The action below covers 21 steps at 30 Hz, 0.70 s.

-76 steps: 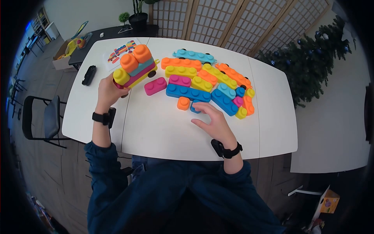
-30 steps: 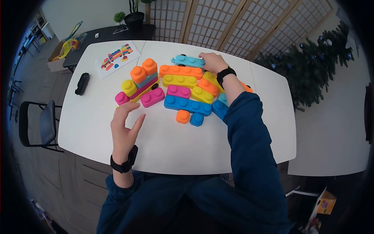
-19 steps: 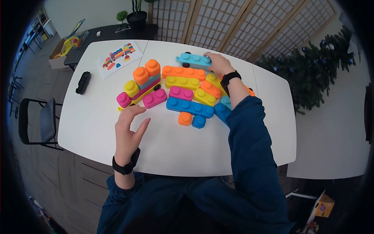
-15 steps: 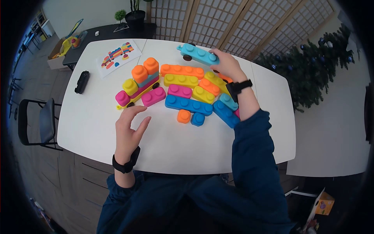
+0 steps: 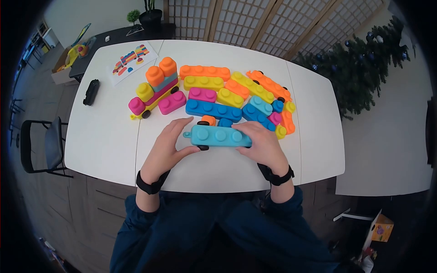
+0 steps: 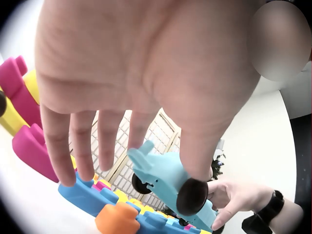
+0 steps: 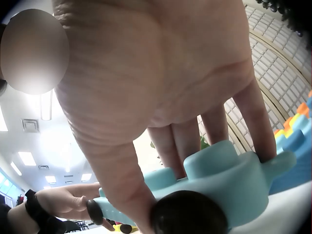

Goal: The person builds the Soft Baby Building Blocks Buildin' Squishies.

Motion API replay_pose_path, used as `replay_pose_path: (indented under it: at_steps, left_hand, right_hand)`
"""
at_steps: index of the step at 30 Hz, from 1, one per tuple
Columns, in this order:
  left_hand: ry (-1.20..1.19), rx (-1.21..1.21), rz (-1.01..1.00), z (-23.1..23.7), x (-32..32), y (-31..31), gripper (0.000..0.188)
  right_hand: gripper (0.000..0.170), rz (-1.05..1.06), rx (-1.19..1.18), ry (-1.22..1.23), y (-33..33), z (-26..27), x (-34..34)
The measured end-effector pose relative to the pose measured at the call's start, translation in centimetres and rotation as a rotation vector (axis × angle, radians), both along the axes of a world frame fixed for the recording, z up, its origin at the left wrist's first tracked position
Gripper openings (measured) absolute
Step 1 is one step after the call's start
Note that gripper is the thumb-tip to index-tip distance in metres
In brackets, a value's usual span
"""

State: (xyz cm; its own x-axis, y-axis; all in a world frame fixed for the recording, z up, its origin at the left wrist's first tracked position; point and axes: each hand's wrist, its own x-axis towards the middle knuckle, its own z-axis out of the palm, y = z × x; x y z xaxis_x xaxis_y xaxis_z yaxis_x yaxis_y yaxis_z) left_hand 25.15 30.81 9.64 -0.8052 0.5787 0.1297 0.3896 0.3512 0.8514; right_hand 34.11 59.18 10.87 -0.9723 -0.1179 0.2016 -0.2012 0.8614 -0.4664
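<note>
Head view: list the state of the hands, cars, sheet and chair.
Blue car: held, nothing stacked on it.
Right hand: gripping the blue car's end.
Left hand: spread around the hook; contact unclear.
Yellow car: upright, blocks stacked on it.
Orange car: upright, nothing stacked on it.
Sheet: flat, print up.
Chair: unfolded.

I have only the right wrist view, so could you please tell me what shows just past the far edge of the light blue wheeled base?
Observer: In the head view, a small orange block and a small blue block peek out past the light blue wheeled base.
Operator: Thank you; does anything jut from its left end?
Observer: Yes, a small light blue tab, near the left hand.
Operator: And is anything stacked elsewhere?
Observer: Yes, a yellow wheeled base on the table's left carries a block stack.
</note>
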Motion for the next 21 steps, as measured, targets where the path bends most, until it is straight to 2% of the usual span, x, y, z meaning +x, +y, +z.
replay_pose_path:
  at_steps: [2, 8, 16, 19, 21]
  left_hand:
    - [0.204, -0.073, -0.138, -0.7, -0.2, 0.6, 0.07]
    - [0.136, -0.146, -0.179, -2.1, 0.2, 2.0, 0.057]
    - [0.163, -0.237, -0.128, -2.8, 0.3, 2.3, 0.055]
    - [0.176, -0.254, -0.099, -2.9, 0.5, 2.3, 0.054]
    - [0.184, -0.26, -0.085, -2.9, 0.4, 2.2, 0.053]
  right_hand:
    - [0.053, -0.009, 0.005, -0.023, -0.1, -1.5, 0.5]
    - [0.051, -0.064, -0.006, -0.098, -0.4, -3.7, 0.9]
    - [0.048, -0.078, -0.027, -0.06, -0.4, -4.4, 1.1]
    - [0.046, -0.079, -0.072, -0.038, -0.1, -4.3, 1.5]
    - [0.041, -0.11, -0.206, -0.022, 0.7, -4.7, 1.8]
